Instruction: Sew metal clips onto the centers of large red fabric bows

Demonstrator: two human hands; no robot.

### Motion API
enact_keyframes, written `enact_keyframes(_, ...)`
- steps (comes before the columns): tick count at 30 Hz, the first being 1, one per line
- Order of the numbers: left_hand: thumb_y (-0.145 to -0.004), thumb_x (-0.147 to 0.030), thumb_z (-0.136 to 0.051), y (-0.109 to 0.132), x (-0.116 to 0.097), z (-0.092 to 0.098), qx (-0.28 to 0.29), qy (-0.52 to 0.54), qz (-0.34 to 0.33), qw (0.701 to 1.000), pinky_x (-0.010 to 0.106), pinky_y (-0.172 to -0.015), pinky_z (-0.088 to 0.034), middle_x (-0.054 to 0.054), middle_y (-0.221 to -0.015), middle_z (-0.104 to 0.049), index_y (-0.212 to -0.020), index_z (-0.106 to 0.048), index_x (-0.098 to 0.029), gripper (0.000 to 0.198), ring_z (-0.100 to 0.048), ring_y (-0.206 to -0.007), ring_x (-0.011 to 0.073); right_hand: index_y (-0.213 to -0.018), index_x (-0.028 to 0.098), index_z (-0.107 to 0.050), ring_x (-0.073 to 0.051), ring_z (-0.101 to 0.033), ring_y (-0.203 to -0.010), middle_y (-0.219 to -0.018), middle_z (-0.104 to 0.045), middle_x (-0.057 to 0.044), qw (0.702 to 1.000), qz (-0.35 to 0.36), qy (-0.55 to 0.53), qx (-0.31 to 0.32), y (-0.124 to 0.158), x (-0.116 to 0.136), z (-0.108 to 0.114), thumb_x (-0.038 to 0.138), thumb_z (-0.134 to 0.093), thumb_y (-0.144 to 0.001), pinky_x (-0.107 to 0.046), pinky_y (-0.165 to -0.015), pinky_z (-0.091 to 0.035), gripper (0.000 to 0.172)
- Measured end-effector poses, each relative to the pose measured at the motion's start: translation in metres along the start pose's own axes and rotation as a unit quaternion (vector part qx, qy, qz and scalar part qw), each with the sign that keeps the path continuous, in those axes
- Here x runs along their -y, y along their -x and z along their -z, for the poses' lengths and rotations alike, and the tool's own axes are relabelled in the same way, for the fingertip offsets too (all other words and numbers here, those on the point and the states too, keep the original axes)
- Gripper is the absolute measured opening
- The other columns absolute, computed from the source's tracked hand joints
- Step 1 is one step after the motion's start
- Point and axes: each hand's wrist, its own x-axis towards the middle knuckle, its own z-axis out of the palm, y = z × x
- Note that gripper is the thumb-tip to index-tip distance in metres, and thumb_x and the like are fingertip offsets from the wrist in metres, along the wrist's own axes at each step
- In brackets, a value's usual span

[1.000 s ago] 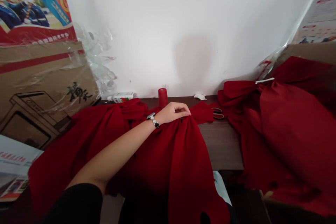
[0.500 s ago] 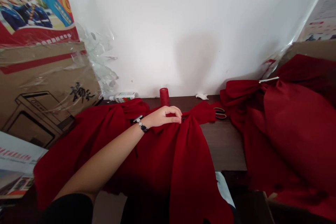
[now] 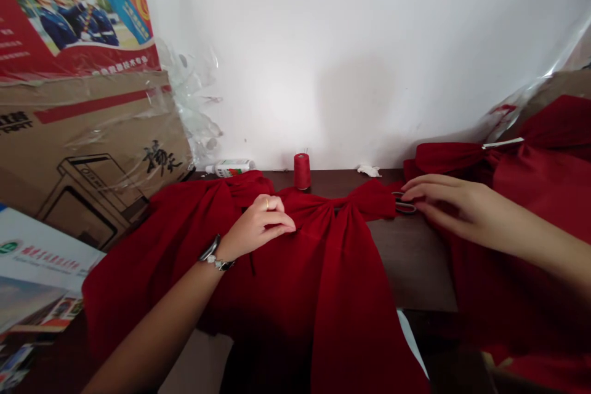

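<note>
In the head view, your left hand (image 3: 258, 226) pinches thumb and fingertips together over the red cloth (image 3: 346, 265); what they hold, if anything, I can't tell. Beyond that pinch stands the thread spool (image 3: 301, 171). Your right hand (image 3: 462, 206) has its fingers parted at the scissors (image 3: 406, 209), contact unclear.

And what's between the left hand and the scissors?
Red cloth fills the stretch between the left hand and the scissors: gathered folds, a pinched middle, then a flared end. The head view shows it.
</note>
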Motion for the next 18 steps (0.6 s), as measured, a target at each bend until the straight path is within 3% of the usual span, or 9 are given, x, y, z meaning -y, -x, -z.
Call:
enact_keyframes(1,-0.09,-0.028,-0.056,0.004,-0.001,-0.001,-0.009,-0.024,-0.02,0.999,0.027,-0.081,-0.04,-0.001,-0.071,-0.057,-0.081,-0.07,-0.02,0.019,-0.051,-0.07,0.0096,-0.104,0.022,-0.063,-0.021,-0.065,-0.097,-0.111,-0.067,-0.009,0.999,-0.019,0.032,0.0,-0.001,-0.01,-0.008,0.034,-0.032,-0.094,-0.034,-0.086,-0.051,0.035)
enact_keyframes(4,-0.091,-0.023,-0.054,0.012,-0.003,-0.005,-0.03,-0.117,-0.078,0.99,0.027,-0.078,-0.041,-0.003,-0.065,-0.06,-0.083,-0.068,-0.019,0.016,-0.048,-0.06,0.0078,-0.096,0.016,-0.063,-0.025,-0.065,-0.087,-0.1,-0.067,-0.013,0.986,-0.08,0.11,0.101,-0.005,-0.049,-0.04,0.024,-0.032,-0.091,-0.039,-0.08,-0.05,0.033)
enact_keyframes(9,-0.089,-0.015,-0.053,0.017,-0.009,-0.009,-0.033,-0.28,-0.164,0.945,0.027,-0.066,-0.04,-0.003,-0.061,-0.055,-0.089,-0.063,-0.02,0.012,-0.046,-0.058,0.0094,-0.106,0.013,-0.062,-0.027,-0.064,-0.1,-0.11,-0.066,-0.014,0.971,-0.093,0.117,0.187,-0.014,-0.088,-0.086,0.024,-0.037,-0.09,-0.037,-0.089,-0.048,0.032)
enact_keyframes(14,-0.08,-0.003,-0.058,0.021,-0.013,-0.006,-0.062,-0.355,-0.238,0.902,0.029,-0.068,-0.043,-0.004,-0.068,-0.057,-0.094,-0.06,-0.019,0.021,-0.049,-0.061,0.0097,-0.112,0.012,-0.056,-0.027,-0.065,-0.098,-0.112,-0.065,-0.016,0.958,-0.149,0.133,0.206,-0.022,-0.09,-0.091,0.025,-0.039,-0.09,-0.035,-0.084,-0.049,0.031)
enact_keyframes(18,-0.077,-0.005,-0.064,0.024,-0.01,-0.004,-0.102,-0.389,-0.262,0.877,0.03,-0.071,-0.043,-0.005,-0.069,-0.059,-0.09,-0.062,-0.023,0.023,-0.051,-0.063,0.0088,-0.103,0.012,-0.059,-0.027,-0.066,-0.09,-0.105,-0.063,-0.016,0.951,-0.134,0.166,0.222,-0.025,-0.095,-0.09,0.026,-0.044,-0.088,-0.035,-0.076,-0.049,0.025)
